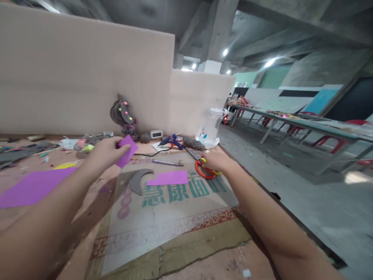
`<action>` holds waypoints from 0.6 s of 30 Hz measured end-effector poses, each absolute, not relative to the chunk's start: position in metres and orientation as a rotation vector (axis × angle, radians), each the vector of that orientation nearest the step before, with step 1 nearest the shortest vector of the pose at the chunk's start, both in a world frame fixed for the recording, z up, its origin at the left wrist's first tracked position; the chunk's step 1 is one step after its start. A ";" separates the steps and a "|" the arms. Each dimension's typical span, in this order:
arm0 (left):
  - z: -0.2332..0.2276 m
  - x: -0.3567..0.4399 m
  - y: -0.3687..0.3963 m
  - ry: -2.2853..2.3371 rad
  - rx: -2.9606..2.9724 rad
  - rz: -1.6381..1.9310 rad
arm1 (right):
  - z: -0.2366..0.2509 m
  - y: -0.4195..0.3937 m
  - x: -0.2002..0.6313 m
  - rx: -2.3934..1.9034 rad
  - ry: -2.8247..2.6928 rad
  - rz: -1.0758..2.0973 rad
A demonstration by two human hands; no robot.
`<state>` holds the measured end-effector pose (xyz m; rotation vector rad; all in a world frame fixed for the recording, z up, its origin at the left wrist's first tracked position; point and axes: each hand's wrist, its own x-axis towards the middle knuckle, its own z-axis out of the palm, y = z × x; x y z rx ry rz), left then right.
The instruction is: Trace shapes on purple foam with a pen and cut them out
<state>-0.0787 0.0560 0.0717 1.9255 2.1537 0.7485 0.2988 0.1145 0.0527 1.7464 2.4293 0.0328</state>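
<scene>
The left hand (pixel 106 152) is pinching a cut purple foam piece (pixel 127 151) above the tabletop (pixel 204 249) while the right hand (pixel 218 161) is gripping red-handled scissors (pixel 204 168) near a purple strip (pixel 168 178) lying uncut.

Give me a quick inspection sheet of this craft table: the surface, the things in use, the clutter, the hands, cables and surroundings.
Surface: brownish table with a flattened printed cardboard sheet lying on it.
Things in use: small purple piece held up; red-handled scissors on the cardboard; purple strip and grey crescent lying beside them.
Clutter: large purple sheet, blue glue gun, twine ball, clear plastic jar, grey tree ornament, scraps at far left.
Hands: left hand grips the small purple piece; right hand rests on the scissors' handles.
Cables: black cord running from the glue gun.
Surroundings: pale partition boards, long tables with red chairs, concrete floor.
</scene>
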 end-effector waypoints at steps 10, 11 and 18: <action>0.029 -0.018 0.029 1.466 1.752 0.850 | 0.020 0.105 0.308 2.001 2.449 0.004; 0.028 -0.019 0.025 1.428 1.727 0.850 | 0.023 0.101 0.313 2.025 2.470 0.000; 0.035 -0.014 0.000 1.320 1.642 0.867 | 0.043 0.049 0.303 1.915 3.114 -1.063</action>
